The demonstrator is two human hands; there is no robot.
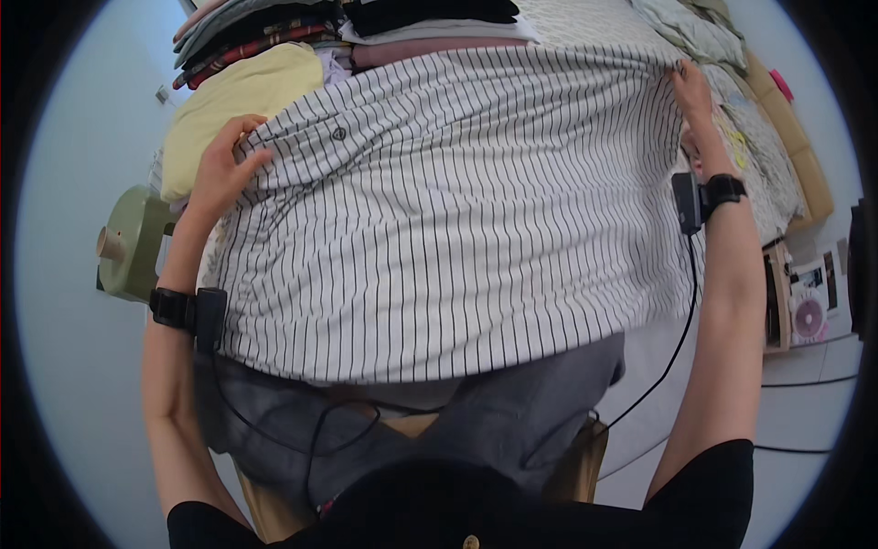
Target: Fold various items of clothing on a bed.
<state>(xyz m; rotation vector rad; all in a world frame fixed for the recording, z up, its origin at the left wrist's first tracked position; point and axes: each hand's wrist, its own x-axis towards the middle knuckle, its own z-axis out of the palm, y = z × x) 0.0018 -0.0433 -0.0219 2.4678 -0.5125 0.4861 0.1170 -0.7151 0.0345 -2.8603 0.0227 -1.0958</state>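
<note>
A white cloth garment with dark stripes spreads across the bed in front of me, its near edge hanging over my knees. It bears a small round emblem at the upper left. My left hand is at its upper left corner, thumb and fingers around the cloth, with the fingertips partly hidden. At the far right corner, my right hand pinches the edge, which is drawn taut towards it. Each wrist wears a black strap with a small device and a cable.
Folded clothes are stacked at the back left, beside a yellow folded garment. More folded clothes stand at the back. A green container is at the left. Rumpled bedding lies right. Cables hang near my arms.
</note>
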